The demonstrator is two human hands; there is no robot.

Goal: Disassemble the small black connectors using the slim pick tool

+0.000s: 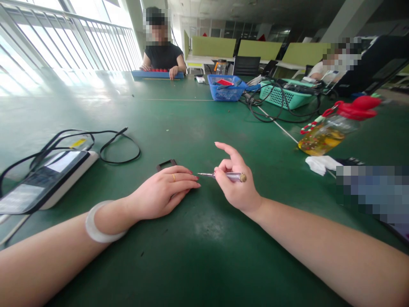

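Over the flat green table (pixel 198 273), the right hand (pixel 239 187) pinches a slim purplish metal-shafted screwdriver (pixel 208 175), seemingly light, stiff, best held by its handle (pixel 235 177); the left hand (pixel 159 192) lies flat, grip unclear.

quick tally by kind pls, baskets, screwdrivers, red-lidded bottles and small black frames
Blue plastic basket and mint-green plastic basket: 2
Slim purplish screwdriver in the right hand: 1
Transparent red-lidded bottle: 1
Small black rectangular frame by the left hand: 1
Total: 5
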